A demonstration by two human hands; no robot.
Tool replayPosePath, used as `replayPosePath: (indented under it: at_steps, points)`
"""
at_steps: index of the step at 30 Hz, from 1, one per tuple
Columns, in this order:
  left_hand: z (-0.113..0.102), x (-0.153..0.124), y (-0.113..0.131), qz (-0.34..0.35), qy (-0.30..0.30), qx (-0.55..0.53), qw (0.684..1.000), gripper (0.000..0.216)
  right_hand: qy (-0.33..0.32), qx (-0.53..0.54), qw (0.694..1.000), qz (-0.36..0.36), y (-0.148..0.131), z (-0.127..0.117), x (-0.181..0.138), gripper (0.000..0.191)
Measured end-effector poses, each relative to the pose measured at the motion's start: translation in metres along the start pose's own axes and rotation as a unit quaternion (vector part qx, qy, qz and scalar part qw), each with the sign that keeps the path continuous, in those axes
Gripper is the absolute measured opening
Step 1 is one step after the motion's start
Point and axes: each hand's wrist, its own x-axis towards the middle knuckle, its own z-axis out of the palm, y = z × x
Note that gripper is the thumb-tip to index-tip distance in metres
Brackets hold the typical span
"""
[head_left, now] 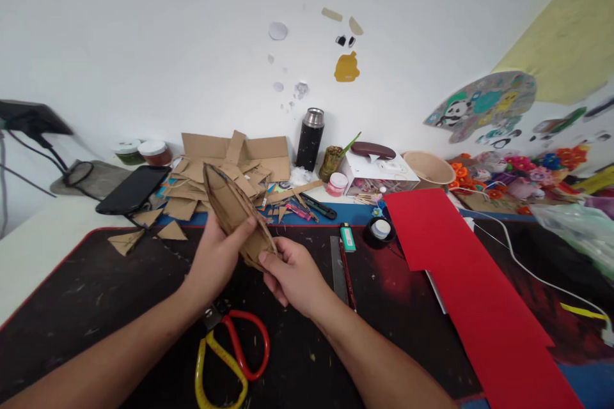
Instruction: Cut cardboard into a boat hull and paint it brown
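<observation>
A boat-shaped piece of brown cardboard point(235, 208) with raised side walls is held tilted above the dark mat. My left hand point(218, 252) grips its left side, the thumb lying across the inner face. My right hand point(290, 271) pinches the lower right end between thumb and fingers. Beneath my left wrist lie scissors point(254, 348) with one red and one yellow handle; the blades are mostly hidden under the arm. To the right of my right hand, a metal ruler point(338, 268) and a dark red pencil point(348, 278) rest side by side.
Cardboard scraps point(192, 182) pile up behind the hands. A black thermos point(311, 140) stands by the wall. A green lighter point(347, 238) and a black utility knife point(319, 206) lie nearby. Red sheets point(470, 287) cover the right side. A black phone point(134, 190) sits at left.
</observation>
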Motion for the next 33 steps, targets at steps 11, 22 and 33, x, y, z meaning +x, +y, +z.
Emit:
replayPosePath:
  at_steps: [11,22,33]
  points:
    - [-0.004,0.006,0.01,0.041,0.016,0.049,0.998,0.049,-0.058,0.027,0.998,-0.016,-0.003,-0.004,0.001,0.043]
    - [0.003,-0.003,0.003,0.034,0.028,0.056,0.997,0.042,0.006,-0.01,1.0,-0.016,-0.001,0.007,-0.003,0.028]
    - [-0.011,0.011,0.022,-0.059,-0.054,-0.033,0.996,0.048,-0.076,0.014,0.997,-0.03,-0.011,-0.009,-0.001,0.057]
